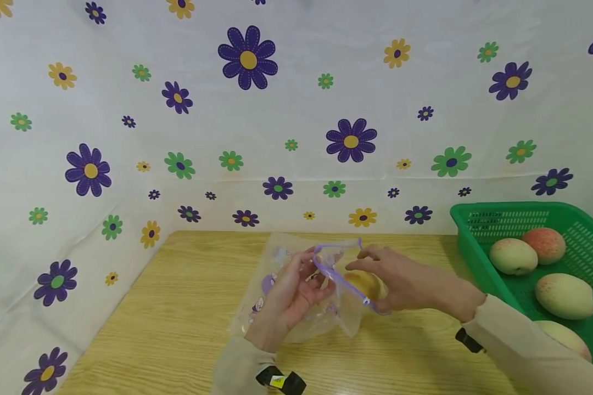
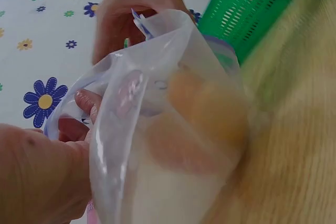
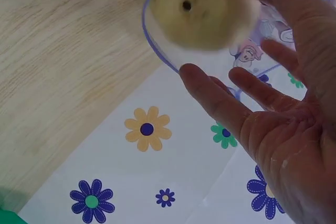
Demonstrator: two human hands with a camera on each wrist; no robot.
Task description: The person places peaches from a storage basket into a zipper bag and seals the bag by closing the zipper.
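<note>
A clear zip bag (image 1: pixel 268 282) with a purple strip along its mouth and cartoon prints lies tilted over the table, its opening facing right. My left hand (image 1: pixel 294 299) holds the bag's rim, some of its fingers inside the mouth. A yellowish, peach-like fruit (image 3: pixel 202 17) with a dark stem hole sits just within the opening, blurred in the right wrist view. Around that mouth my right hand (image 1: pixel 400 278) has its fingers spread, fingertips right at the purple edge. Through the plastic in the left wrist view, the fruit (image 2: pixel 215 116) shows as orange and pinkish patches.
A green perforated basket (image 1: pixel 479 258) stands at the right with several peaches (image 1: pixel 565 296) in it. The wooden table (image 1: pixel 163 307) meets a flower-printed white sheet (image 1: pixel 296 99) at the back and left.
</note>
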